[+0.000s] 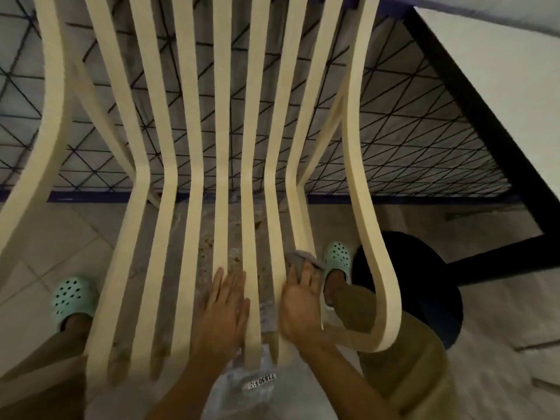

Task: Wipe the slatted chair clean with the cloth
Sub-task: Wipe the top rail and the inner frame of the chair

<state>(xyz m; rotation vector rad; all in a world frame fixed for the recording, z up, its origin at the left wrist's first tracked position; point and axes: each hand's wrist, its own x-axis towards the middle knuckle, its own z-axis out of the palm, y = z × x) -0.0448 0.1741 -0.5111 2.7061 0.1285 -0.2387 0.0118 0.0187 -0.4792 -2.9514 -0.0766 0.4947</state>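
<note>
The cream slatted chair [222,122] fills the middle of the view, its curved slats running from the top edge down toward me. My right hand [298,301] presses a grey cloth [300,259] against a slat near the chair's right side, low in the view. The cloth sticks out past my fingertips. My left hand [222,307] lies flat with fingers apart on the middle slats, just left of the right hand, holding nothing.
Clear plastic wrap with a label [262,381] hangs below the slat ends. A dark wire-mesh bed frame [394,140] stands behind the chair. A black round stool [424,286] sits at the right. My feet in mint clogs [72,298] stand on the tiled floor.
</note>
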